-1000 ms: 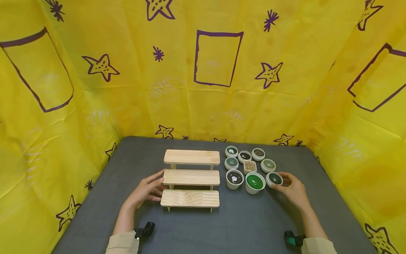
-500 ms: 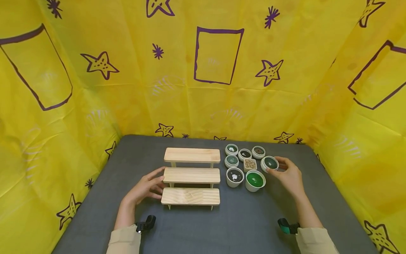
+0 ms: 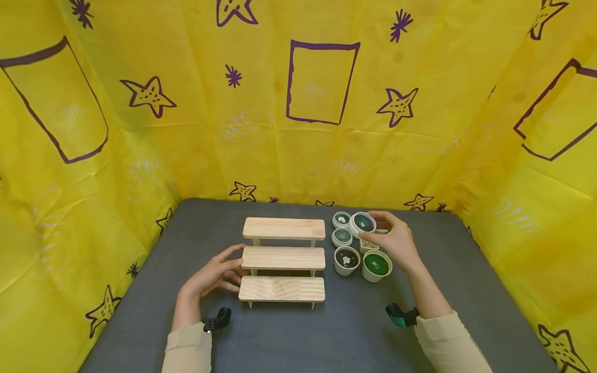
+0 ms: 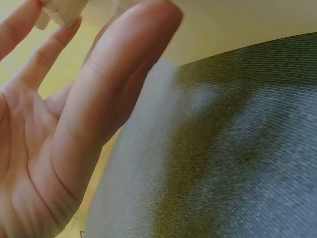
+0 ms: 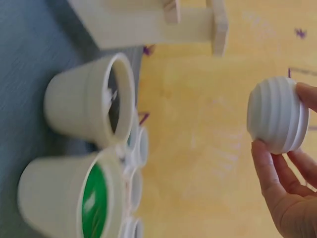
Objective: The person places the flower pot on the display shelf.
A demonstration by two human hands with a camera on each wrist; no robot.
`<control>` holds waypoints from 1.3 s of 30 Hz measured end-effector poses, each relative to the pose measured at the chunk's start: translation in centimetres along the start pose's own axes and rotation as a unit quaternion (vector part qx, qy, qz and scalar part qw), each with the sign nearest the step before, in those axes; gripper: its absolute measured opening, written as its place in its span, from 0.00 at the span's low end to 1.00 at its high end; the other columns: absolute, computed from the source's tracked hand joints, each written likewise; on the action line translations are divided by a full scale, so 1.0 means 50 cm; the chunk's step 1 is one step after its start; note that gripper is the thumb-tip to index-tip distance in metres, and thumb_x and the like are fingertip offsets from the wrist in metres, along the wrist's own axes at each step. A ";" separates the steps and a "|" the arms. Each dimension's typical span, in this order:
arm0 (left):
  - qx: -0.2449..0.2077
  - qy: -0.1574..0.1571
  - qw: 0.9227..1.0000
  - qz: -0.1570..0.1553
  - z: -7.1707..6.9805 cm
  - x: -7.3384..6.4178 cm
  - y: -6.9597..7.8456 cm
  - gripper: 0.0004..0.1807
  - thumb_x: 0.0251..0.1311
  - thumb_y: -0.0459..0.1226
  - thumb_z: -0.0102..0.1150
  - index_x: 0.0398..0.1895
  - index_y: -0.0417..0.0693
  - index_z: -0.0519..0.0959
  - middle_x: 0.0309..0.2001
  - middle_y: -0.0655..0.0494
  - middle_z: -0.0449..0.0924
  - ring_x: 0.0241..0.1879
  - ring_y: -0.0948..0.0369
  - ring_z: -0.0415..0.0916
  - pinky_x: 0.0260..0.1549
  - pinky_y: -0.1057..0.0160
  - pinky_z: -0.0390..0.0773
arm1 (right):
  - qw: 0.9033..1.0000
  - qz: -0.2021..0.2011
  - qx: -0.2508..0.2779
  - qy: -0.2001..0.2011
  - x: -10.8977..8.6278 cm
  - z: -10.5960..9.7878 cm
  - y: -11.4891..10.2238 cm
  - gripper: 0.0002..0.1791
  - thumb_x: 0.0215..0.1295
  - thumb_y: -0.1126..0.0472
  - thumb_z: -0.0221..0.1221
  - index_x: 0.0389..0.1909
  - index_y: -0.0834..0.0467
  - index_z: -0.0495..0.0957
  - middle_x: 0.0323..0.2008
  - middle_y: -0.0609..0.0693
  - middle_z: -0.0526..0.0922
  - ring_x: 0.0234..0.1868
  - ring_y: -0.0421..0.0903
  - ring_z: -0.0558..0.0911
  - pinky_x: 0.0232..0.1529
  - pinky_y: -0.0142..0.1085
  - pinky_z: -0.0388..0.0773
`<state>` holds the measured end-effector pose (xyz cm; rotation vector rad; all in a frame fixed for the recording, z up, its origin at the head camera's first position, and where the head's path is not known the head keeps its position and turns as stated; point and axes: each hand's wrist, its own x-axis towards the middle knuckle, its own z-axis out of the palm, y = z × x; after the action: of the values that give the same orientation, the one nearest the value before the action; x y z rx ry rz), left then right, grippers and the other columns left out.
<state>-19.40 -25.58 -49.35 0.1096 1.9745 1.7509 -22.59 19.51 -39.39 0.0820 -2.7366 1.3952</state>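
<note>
My right hand [image 3: 394, 241] pinches a small white ribbed pot [image 3: 363, 223] with a dark green top between thumb and fingers. It is held over the back of the pot cluster; in the right wrist view the ribbed pot [image 5: 276, 115] is up in the air, tilted sideways in that picture. At the left end of a three-step wooden display stand [image 3: 283, 258], my left hand [image 3: 215, 273] rests with its fingers extended against the steps. The left wrist view has its fingertips touching a pale wooden piece [image 4: 65, 9], the thumb lying apart from it.
A white cup with a bright green top [image 3: 377, 264] and one with a dark top [image 3: 346, 260] stand right of the stand. Behind them are small round pots [image 3: 342, 237] and a square pot [image 3: 369, 246], partly hidden by my right hand. Yellow cloth walls surround the grey table [image 3: 298, 342].
My right hand has lifted the ribbed pot from beside the green-topped cup and carried it left and back across the small pots. My left hand stays at the stand.
</note>
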 end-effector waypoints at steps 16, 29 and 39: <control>-0.020 -0.029 0.999 -0.005 -0.004 0.011 -0.009 0.37 0.73 0.46 0.48 0.78 0.55 0.43 0.40 0.49 0.80 0.35 0.56 0.84 0.38 0.51 0.86 | 0.994 -0.065 0.051 -0.078 0.056 0.132 -0.110 0.32 0.50 0.51 0.73 0.59 0.49 0.77 0.53 0.53 0.83 0.54 0.53 0.82 0.47 0.43 0.80; -0.029 -0.037 0.999 -0.005 -0.004 0.011 -0.005 0.37 0.73 0.45 0.47 0.78 0.53 0.42 0.39 0.50 0.79 0.35 0.57 0.83 0.38 0.51 0.86 | 0.987 -0.098 0.063 -0.109 0.064 0.248 -0.185 0.31 0.46 0.54 0.76 0.55 0.50 0.80 0.51 0.50 0.85 0.51 0.49 0.84 0.47 0.40 0.82; -0.031 -0.036 0.999 -0.014 -0.010 0.006 0.002 0.38 0.73 0.46 0.48 0.78 0.55 0.42 0.39 0.50 0.79 0.36 0.58 0.83 0.38 0.51 0.86 | 0.983 -0.118 0.062 -0.123 0.062 0.303 -0.225 0.31 0.46 0.54 0.76 0.55 0.52 0.80 0.50 0.51 0.85 0.50 0.51 0.84 0.44 0.38 0.82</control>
<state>-19.91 -25.92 -49.33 0.1202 1.8602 1.7638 -25.38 0.60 -38.93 0.6036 -2.7060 1.5746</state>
